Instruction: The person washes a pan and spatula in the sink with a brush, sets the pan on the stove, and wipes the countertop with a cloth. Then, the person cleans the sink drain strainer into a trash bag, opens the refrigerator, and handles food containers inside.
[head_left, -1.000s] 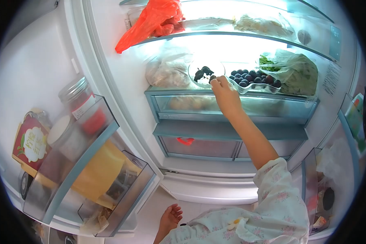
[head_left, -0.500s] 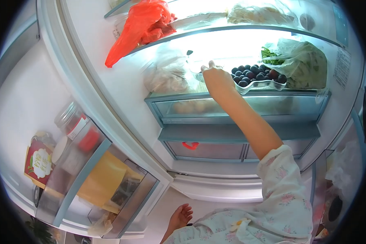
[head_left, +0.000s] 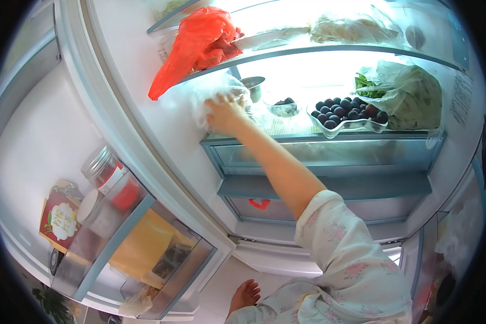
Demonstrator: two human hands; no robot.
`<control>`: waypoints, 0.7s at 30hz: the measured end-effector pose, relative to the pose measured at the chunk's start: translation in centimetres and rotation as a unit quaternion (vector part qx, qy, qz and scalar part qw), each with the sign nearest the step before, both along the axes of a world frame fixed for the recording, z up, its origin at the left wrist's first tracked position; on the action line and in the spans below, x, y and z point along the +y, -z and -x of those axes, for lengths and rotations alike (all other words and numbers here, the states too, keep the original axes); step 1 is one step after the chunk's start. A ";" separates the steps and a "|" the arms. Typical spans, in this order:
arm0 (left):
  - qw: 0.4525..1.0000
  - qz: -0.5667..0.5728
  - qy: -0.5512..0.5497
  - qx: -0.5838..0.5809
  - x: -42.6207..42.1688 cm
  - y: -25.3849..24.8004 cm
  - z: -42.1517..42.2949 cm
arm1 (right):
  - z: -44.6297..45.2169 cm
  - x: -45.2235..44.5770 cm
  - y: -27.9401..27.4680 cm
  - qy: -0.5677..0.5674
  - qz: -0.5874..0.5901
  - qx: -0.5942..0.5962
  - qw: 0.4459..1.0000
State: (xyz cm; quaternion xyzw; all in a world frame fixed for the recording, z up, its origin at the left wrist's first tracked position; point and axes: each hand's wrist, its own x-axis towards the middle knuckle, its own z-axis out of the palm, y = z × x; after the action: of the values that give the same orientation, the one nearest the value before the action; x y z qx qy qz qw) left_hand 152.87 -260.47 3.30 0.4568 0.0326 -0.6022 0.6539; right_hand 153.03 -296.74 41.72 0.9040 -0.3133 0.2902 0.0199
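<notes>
My right hand [head_left: 225, 114] reaches into the fridge at the left of the middle shelf. Its fingers are curled on a clear plastic bag [head_left: 202, 102], whose contents I cannot make out. Just behind the bag stands a metal bowl [head_left: 254, 83]. A small clear bowl [head_left: 282, 108] with a few dark fruits sits right of the hand. Farther right, a clear tray [head_left: 330, 131] holds several round dark fruits [head_left: 344, 110]. My left hand [head_left: 245, 293] hangs low outside the fridge, fingers apart and slightly bent, with nothing in it.
A red plastic bag [head_left: 200, 43] hangs over the upper shelf edge [head_left: 318, 49]. Leafy greens in a bag [head_left: 413, 97] fill the middle shelf's right end. Drawers [head_left: 329, 154] lie below. The open door [head_left: 113, 221] at left carries jars and packets.
My right hand has moved left from beside the fruit tray to the clear plastic bag. The small bowl and the metal bowl now show. The view has shifted slightly.
</notes>
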 end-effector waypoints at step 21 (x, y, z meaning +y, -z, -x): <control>1.000 0.019 -0.005 -0.003 -2.3 -1.4 -0.6 | -0.2 -10.8 -1.9 -0.019 0.039 -0.304 0.952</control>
State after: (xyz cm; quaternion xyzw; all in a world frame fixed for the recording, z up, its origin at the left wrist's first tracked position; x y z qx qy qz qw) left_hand 153.45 -262.72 4.72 0.4460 0.0215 -0.5980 0.6656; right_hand 153.19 -307.56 43.64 0.7777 -0.2754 0.5632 -0.0468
